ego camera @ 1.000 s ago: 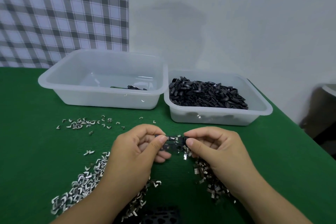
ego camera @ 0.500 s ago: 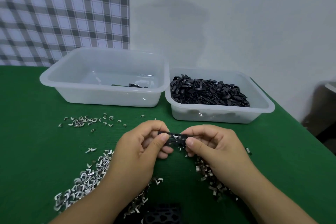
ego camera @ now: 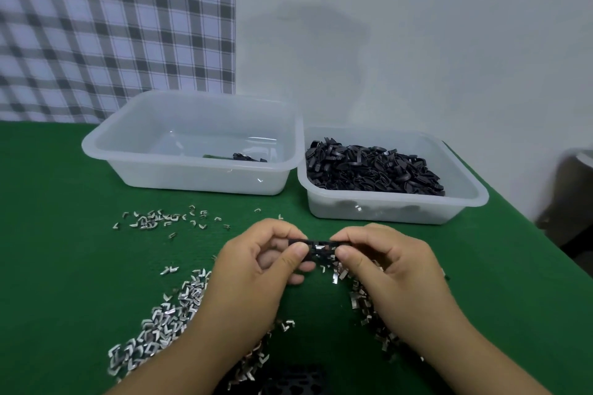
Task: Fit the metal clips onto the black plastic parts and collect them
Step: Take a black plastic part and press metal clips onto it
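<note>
Between both hands, just above the green table, is a small black plastic part [ego camera: 313, 244] with a shiny metal clip [ego camera: 322, 247] on its middle. My left hand [ego camera: 260, 269] pinches the part's left end between thumb and fingers. My right hand [ego camera: 385, 266] pinches the right end the same way. Loose metal clips [ego camera: 167, 314] lie in a heap under and around my wrists. The right tub [ego camera: 391, 205] is full of black plastic parts [ego camera: 369, 170]. The left tub [ego camera: 192, 176] holds only a few black parts [ego camera: 248, 157].
More clips [ego camera: 160, 218] are scattered on the green cloth [ego camera: 57, 250] in front of the left tub. A black perforated object [ego camera: 288, 382] shows at the bottom edge. The table's right edge [ego camera: 545, 234] runs diagonally past the right tub. A checked curtain hangs at the back left.
Both hands stay together on the same black part; their grip has hardly shifted. The view has tilted slightly.
</note>
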### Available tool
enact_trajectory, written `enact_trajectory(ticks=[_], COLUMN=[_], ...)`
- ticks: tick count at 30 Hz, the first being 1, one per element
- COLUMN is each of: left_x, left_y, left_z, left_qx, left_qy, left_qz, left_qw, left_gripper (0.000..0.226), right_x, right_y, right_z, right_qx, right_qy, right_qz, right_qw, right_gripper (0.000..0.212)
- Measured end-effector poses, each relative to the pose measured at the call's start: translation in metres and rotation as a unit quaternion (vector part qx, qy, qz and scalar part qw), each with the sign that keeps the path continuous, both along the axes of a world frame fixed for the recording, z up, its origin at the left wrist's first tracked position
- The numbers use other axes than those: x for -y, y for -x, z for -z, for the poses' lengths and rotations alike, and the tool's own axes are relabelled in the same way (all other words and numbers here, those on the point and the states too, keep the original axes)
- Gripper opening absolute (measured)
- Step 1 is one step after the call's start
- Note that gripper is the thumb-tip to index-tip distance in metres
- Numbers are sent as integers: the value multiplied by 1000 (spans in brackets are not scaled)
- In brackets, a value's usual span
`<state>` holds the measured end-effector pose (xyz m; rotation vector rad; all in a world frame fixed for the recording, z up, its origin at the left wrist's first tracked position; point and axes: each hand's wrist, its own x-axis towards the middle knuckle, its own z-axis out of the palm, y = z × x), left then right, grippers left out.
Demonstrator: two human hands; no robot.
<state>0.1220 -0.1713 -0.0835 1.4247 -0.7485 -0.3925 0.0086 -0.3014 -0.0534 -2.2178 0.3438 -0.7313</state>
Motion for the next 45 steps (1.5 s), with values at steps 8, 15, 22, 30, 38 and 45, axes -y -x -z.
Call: enact_trajectory(ticks=[8,15,22,30,38,45], left_x=[-2,-2,-2,-1,0,-1], left_y=[0,-1,-1,3,3,3], left_z=[-2,-1,-2,-2,-1,-2], left_qx=[17,31,11,24,28,19], left_qy=[-14,-37,-8,0,1,-7], left_qz=[1,-8,-16,-1,13,37], left_qw=[1000,999,1000,1000,1000,999], left_gripper=[32,35,38,37,39,38], right_x=[10,11,-14,-26,-42,-37], right_y=[-66,-162,-93,33,37,35], right_z=[-59,-76,-62,-39,-10,-5], right_qx=[146,-18,23,-184,-278,-210], right_qy=[118,117,127,0,70,108], right_qz=[102,55,31,-103,-168,-209], right_qw=[977,992,991,978,943,949], right_gripper=[16,16,8,14,30,21])
